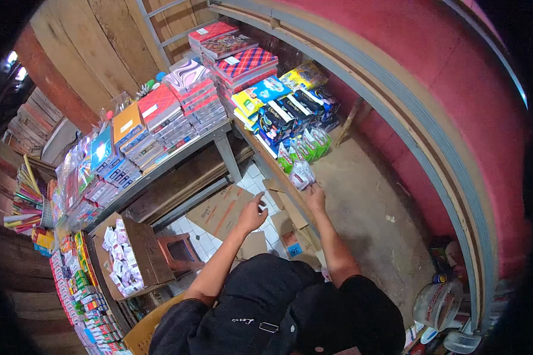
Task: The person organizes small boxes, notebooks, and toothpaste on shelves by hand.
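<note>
My right hand (315, 197) reaches to the wooden shelf and grips the near end of a small white-and-purple packet (302, 176). This packet lies at the front of a row of green packets (305, 148). Behind them sit dark blue packs (276, 120) and a yellow-and-blue pack (260, 95). My left hand (253, 215) hangs in the air left of the shelf edge, its fingers loosely bent and apart, with nothing visible in it. Below it are flattened cardboard pieces (214, 208) on the white tiled floor.
Stacks of plaid-covered notebooks (246, 64) and boxed books (123, 167) fill the table to the left. An open carton (151, 255) of white packets stands lower left, beside a brown plastic stool (179, 253). A pink wall (408, 77) and a plastic jar (437, 305) are on the right.
</note>
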Motion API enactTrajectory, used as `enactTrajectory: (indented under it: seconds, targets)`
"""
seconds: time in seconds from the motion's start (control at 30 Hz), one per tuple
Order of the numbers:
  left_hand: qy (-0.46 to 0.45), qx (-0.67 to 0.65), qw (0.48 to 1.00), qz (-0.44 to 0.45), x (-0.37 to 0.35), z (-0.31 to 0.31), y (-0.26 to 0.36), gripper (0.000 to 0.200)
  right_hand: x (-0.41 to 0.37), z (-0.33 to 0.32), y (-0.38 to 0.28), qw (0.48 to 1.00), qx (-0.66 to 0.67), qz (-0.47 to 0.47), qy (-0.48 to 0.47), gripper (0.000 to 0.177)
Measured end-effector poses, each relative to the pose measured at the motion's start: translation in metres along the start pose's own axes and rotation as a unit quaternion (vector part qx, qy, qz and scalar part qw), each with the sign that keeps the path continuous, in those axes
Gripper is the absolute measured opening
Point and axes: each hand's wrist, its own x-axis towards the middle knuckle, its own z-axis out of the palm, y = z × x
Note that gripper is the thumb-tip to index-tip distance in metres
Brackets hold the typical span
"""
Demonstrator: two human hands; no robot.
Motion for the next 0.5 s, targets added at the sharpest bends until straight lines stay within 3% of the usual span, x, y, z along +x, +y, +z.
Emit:
enactTrajectory:
  seconds: [0.27, 0.5]
  targets:
    - [0.055, -0.067, 0.990, -0.110, -0.070, 0.003, -0.083, 0.055, -0.005, 0.003, 0.014, 0.994, 0.101, -0.025, 0.019, 0.019]
    - [0.094, -0.059, 0.978, -0.176, -0.119, 0.002, -0.124, 0.053, -0.028, 0.010, 0.036, 0.979, 0.203, -0.021, 0.027, 0.045]
